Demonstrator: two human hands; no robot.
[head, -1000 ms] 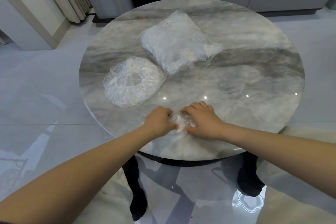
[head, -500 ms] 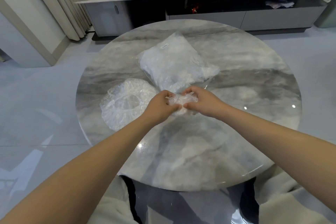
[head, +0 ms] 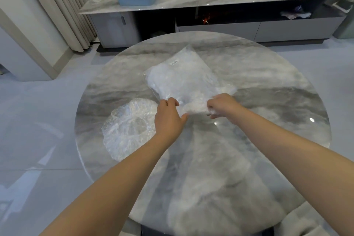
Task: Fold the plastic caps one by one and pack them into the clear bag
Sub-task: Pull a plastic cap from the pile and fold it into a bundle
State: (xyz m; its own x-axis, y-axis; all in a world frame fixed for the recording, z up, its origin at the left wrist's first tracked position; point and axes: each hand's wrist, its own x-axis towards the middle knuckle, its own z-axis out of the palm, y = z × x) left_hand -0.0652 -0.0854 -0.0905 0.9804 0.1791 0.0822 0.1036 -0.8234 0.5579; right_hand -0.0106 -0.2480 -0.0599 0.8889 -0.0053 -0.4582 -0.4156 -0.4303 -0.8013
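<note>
Both arms extended forward, hands close together.

Left hand (head: 168,119): back facing up, fingers curled at the tips, thumb angled out to the right. Right hand (head: 223,106): knuckles up, fingers curled under in a pinch, fingertips partly hidden. Forearms bare, converging from the lower corners; wrists roughly straight. Hands apart, a small gap between them.
</note>
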